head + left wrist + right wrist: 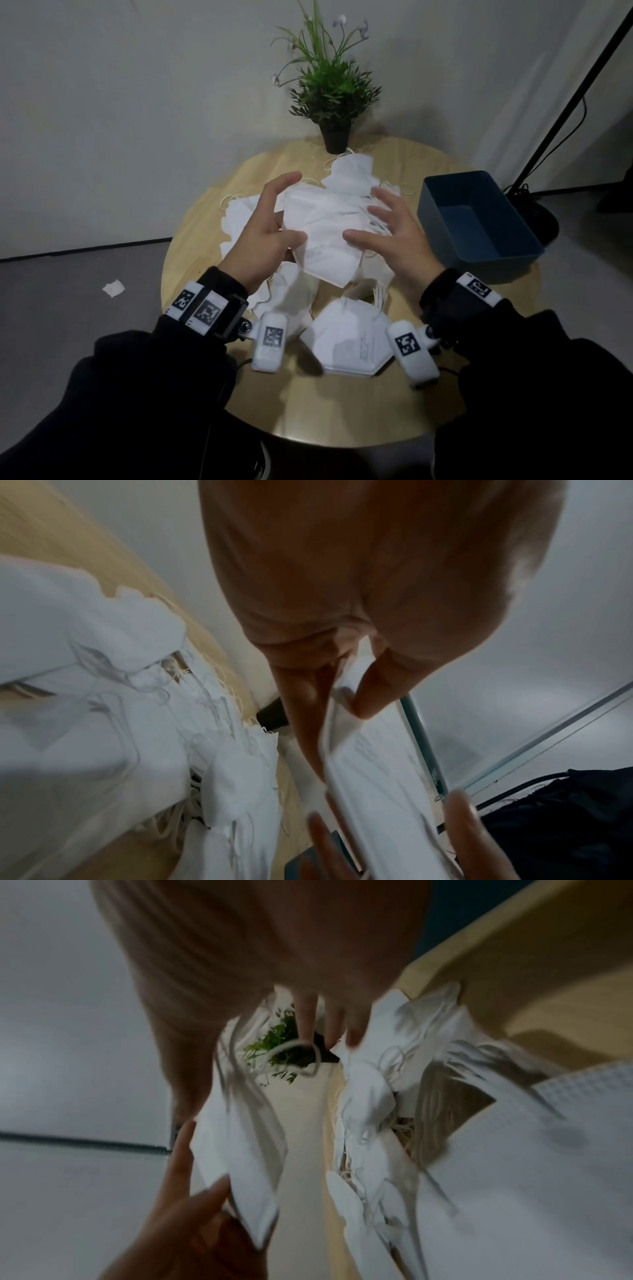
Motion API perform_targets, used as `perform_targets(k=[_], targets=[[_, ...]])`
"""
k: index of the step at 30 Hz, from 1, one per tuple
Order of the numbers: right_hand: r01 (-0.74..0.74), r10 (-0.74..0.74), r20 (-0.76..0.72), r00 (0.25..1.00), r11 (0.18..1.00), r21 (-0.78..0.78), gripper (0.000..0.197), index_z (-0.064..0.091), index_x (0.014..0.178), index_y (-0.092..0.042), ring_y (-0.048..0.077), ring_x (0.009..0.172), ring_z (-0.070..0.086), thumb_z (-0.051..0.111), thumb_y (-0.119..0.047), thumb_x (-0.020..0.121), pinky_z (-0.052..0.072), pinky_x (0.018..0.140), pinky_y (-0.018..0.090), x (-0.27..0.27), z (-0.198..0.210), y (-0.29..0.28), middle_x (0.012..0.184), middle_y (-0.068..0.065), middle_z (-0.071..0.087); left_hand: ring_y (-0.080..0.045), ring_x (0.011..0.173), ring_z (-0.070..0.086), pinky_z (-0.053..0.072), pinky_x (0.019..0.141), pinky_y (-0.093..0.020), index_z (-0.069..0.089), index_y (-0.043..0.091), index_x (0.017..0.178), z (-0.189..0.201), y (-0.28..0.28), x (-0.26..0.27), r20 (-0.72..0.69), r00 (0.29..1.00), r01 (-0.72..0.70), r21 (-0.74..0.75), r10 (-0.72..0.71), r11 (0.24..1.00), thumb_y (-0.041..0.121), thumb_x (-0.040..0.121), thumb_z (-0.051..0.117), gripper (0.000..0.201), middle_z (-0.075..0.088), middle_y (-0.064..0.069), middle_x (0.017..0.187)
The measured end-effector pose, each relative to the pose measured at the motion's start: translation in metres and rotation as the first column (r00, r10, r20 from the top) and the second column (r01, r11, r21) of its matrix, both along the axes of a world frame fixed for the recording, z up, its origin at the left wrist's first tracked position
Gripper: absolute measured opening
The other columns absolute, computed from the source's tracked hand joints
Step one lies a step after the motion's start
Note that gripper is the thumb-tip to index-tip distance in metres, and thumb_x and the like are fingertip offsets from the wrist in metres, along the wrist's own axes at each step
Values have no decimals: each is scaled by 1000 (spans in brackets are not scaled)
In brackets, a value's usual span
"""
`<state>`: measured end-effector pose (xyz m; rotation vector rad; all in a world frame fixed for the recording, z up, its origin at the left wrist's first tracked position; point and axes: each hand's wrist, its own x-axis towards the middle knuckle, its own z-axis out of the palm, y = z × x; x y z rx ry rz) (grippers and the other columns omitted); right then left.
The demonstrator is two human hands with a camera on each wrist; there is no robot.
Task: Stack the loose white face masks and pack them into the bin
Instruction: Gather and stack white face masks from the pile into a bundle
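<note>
Left hand [263, 236] pinches mask [325, 236]; right hand [394, 233] spread, fingers touching mask.

The face masks [325, 233] are white, with thin off-white ear loops and some small grey print. The bin [479, 222] is dark blue. The round table [342, 411] is light wood colour. The plant [329, 85] has green leaves and pale lilac flowers in a black pot. The sleeves [137, 394] are black, and the wrist bands [202, 308] are white with black square codes

Plain pale wall [137, 102], grey floor [68, 325], round wooden table [342, 411], black stand [565, 102] at right
</note>
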<state>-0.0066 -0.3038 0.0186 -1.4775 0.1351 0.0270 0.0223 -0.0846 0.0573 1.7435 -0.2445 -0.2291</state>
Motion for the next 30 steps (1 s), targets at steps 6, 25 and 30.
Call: perform_targets(k=[6, 25, 30], targets=[[-259, 277, -136, 951, 956, 136, 15, 70, 98, 3, 14, 59, 61, 78, -4, 88, 61, 61, 31, 1, -4, 1, 75, 5, 65, -28, 84, 63, 51, 72, -48, 54, 35, 129, -3, 13, -1, -29, 999, 40, 78, -37, 996, -19, 86, 53, 69, 69, -11, 99], [-116, 109, -45, 993, 977, -181, 24, 67, 67, -7, 1, 46, 47, 80, -2, 86, 39, 49, 14, -6, -9, -2, 50, -13, 51, -29, 108, 72, 63, 81, -43, 64, 31, 135, -16, 23, -6, -39, 997, 72, 123, -68, 990, -18, 89, 61, 68, 70, -10, 126], [-89, 88, -11, 996, 979, -185, 16, 76, 77, 2, 5, 53, 51, 82, -9, 87, 43, 54, 18, -7, -11, -5, 58, -5, 57, -35, 105, 71, 61, 91, -56, 75, 25, 124, -13, 24, -3, 68, 998, -6, 120, -2, 993, -1, 99, 64, 38, 74, -14, 114]])
